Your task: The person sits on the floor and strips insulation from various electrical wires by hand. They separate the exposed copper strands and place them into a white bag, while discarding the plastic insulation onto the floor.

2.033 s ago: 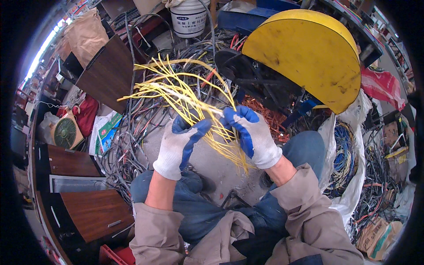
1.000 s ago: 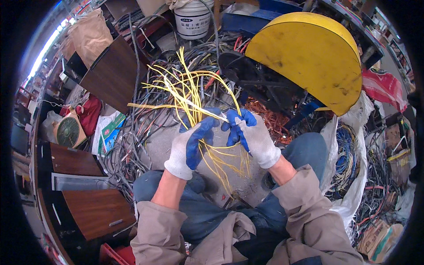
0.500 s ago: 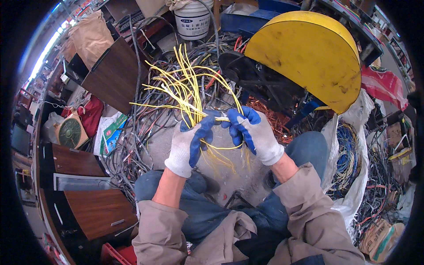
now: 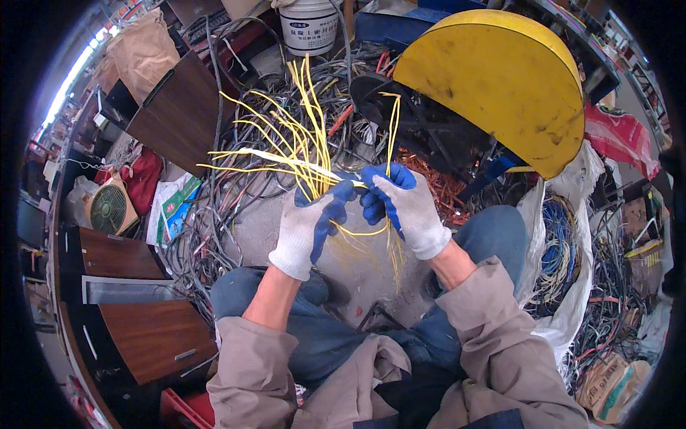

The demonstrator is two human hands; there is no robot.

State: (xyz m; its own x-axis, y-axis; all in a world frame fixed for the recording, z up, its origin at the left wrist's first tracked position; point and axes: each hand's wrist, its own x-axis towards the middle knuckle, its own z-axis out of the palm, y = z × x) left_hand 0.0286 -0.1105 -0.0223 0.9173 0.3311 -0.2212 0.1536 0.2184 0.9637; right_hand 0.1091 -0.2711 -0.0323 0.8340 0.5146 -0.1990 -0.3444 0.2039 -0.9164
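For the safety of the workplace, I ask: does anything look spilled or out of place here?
Yes. Tangled cables sprawl across the floor near the person's left knee, and copper-coloured scraps lie loose beside the yellow-covered machine. They look spilled, unlike the bluish wires gathered in the white sack.

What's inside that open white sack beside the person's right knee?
In the mouth of the white sack lies a tangle of wires, mostly blue and pale yellow. Anything deeper is covered by those top coils, so the bottom can't be seen.
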